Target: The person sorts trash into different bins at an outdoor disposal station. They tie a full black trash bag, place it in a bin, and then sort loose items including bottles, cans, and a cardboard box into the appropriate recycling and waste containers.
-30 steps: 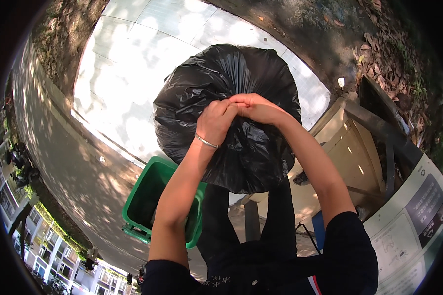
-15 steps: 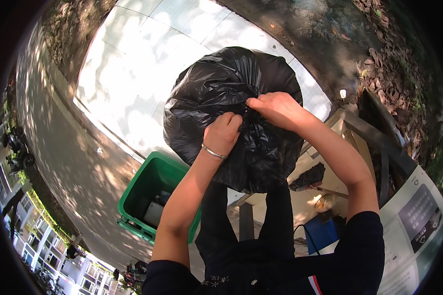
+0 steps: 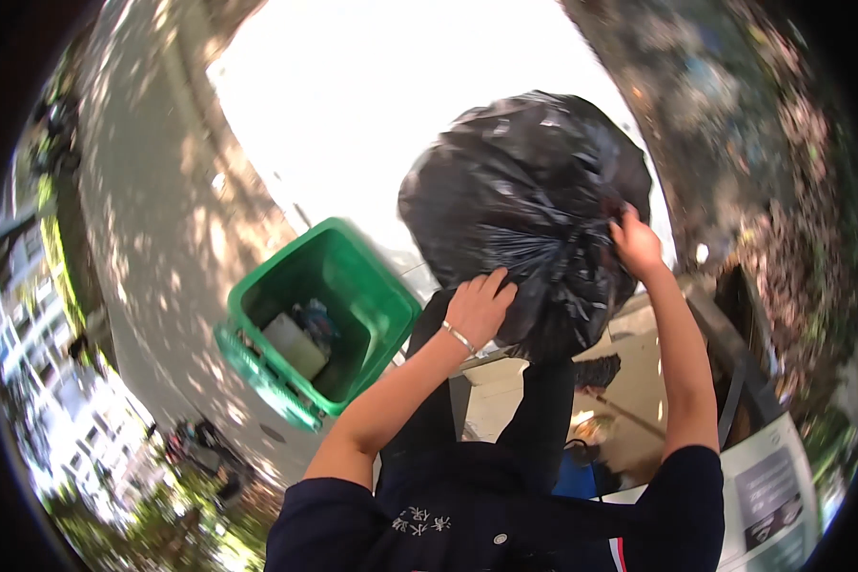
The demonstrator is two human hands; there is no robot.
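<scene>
A full black garbage bag [image 3: 524, 176] bulges in front of my legs, its creases drawn together at a gathered spot near the middle. My left hand [image 3: 481, 307], with a bracelet at the wrist, lies against the bag's near left side, fingers spread over the plastic. At the bag's right side, my right hand [image 3: 637, 243] grips the plastic, with the fingertips partly lost in its folds. To the left of my legs stands a green wheeled bin [image 3: 381, 286] without a cover over its opening. Inside it lie a pale boxy piece [image 3: 296, 345] and some crumpled waste.
Bright paving [image 3: 372, 105] lies under and beyond the bag. On the right are a dark frame [image 3: 734, 353] and a printed panel [image 3: 767, 486]. Near my legs lie a dark brush-like thing [image 3: 598, 372] and a blue container [image 3: 574, 477]. Leaf litter [image 3: 810, 162] covers the far right.
Both hands have come away from the gathered middle and moved apart to the bag's sides. The left fingers have spread. In the picture the bag has shifted right, and more of the bin shows.
</scene>
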